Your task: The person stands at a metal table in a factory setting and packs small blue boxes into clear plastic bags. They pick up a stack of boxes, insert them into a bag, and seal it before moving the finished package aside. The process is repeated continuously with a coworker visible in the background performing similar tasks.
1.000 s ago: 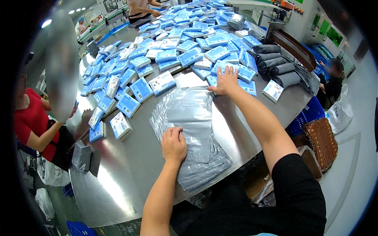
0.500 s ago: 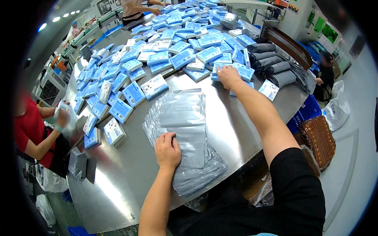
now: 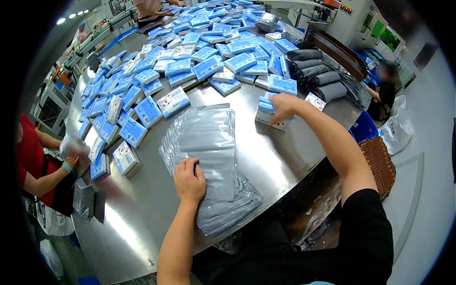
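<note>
Under my left hand (image 3: 189,180) lies a fanned stack of grey plastic bags (image 3: 209,135), flat on the metal table. Its fingers are curled and pressed on the top bag near that bag's left edge. To the right of the stack, my right hand (image 3: 285,108) grips a blue-and-white pack (image 3: 264,111) from above, thumb on the near side. More than one pack seems to be stacked there, but the hand hides part of them. A white-faced pack (image 3: 314,101) lies just beyond my right wrist.
A large heap of similar packs (image 3: 206,66) covers the far table (image 3: 137,223). Rolled grey bags (image 3: 327,92) lie at the right, by a brown metal tray (image 3: 337,52). A person in red (image 3: 40,161) works at the left; others are farther off.
My right hand has drawn the blue-and-white pack nearer, away from the heap's edge. My left hand keeps its place on the bags. The whole view has shifted slightly.
</note>
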Available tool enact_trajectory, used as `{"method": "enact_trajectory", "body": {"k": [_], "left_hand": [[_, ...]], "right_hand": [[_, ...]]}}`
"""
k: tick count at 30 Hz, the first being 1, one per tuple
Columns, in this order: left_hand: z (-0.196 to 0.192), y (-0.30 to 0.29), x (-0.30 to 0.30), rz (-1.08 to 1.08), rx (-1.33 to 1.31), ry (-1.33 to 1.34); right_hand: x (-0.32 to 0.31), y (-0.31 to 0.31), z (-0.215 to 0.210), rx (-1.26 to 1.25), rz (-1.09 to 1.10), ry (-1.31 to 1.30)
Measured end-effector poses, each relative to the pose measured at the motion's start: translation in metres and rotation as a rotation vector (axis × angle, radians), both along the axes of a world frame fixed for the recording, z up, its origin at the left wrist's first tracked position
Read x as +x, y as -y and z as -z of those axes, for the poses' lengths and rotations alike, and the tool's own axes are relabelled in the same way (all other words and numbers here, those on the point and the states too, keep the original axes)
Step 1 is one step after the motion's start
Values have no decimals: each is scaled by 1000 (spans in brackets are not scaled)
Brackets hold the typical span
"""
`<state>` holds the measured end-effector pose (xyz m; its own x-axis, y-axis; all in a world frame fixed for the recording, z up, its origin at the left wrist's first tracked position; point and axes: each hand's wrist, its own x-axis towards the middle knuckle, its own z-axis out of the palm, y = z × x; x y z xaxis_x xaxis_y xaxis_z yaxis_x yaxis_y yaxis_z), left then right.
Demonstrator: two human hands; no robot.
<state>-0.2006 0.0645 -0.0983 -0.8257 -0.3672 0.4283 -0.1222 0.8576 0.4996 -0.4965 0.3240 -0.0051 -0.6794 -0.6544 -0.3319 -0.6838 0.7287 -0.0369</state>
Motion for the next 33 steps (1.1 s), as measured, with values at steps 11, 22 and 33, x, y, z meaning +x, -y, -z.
{"method": "enact_trajectory", "body": {"k": [11,22,33], "left_hand": [[-5,-8,-7,10,-9,-26],[0,2,-2,21,7,-10],[1,-1,0,10,-7,-13]], "right_hand": [[-92,-45,39,-203,335,296],[-31,-27,-7,-398,398,377],[-24,-138,-2,-1059,1331,627]]}}
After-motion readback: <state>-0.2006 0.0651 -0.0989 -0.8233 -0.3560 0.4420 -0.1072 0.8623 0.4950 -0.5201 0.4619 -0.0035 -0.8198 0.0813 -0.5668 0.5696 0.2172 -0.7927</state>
